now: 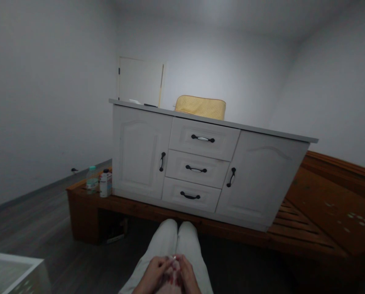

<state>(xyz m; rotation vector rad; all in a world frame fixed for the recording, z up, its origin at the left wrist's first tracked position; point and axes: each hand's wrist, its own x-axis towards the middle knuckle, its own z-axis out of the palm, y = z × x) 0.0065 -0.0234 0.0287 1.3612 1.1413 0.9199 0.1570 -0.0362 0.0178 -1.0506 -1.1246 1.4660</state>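
Note:
My left hand (152, 275) and my right hand (187, 274) rest together on my lap at the bottom middle, fingers touching over something pale with red marks (172, 272); what it is I cannot tell. My legs in white trousers (176, 239) stretch forward toward a wooden bed frame (176, 214). A white sideboard (201, 163) with two doors and three drawers stands on that frame, straight ahead of me and out of reach.
A yellow bag (201, 107) lies on the sideboard's top. Two bottles (99, 181) stand on the frame's left corner. A closed door (139, 81) is in the far wall. A white table corner (14, 271) shows bottom left. Dark wood floor lies between.

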